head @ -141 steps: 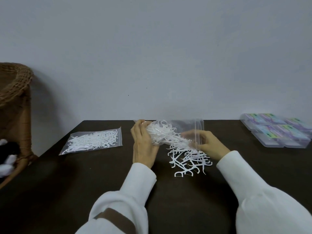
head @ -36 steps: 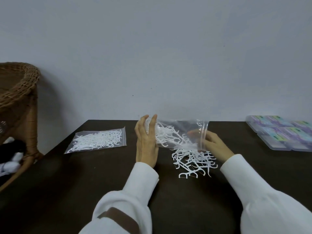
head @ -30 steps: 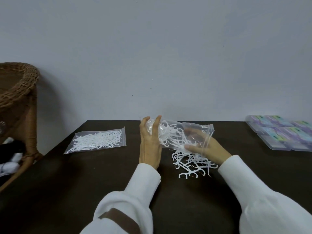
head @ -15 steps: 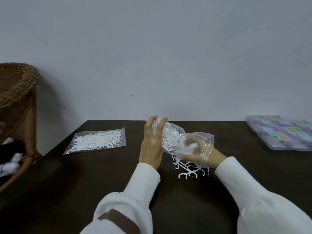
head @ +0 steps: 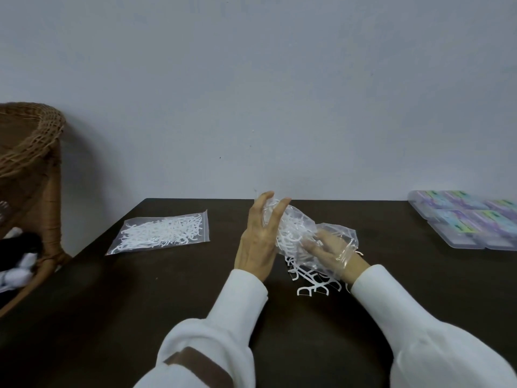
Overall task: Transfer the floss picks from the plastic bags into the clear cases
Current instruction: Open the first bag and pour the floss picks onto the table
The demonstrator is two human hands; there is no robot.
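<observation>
My left hand (head: 258, 239) grips the closed end of a clear plastic bag (head: 300, 233) raised above the dark table (head: 167, 298). My right hand (head: 327, 247) is pushed inside the bag's open mouth, seen through the film, its fingers curled among the white floss picks there. A loose pile of floss picks (head: 314, 281) lies on the table under the bag. A second, sealed bag of floss picks (head: 162, 232) lies flat at the left. Several clear cases (head: 470, 217) with coloured labels sit at the far right.
A wicker chair (head: 30, 163) stands off the table's left edge, with black and white cloth on its seat. A plain wall runs along the table's far edge.
My right hand has gone from holding the bag's open mouth to reaching deep inside the bag. The bag has crumpled around it, and my left hand has lifted its end slightly.
</observation>
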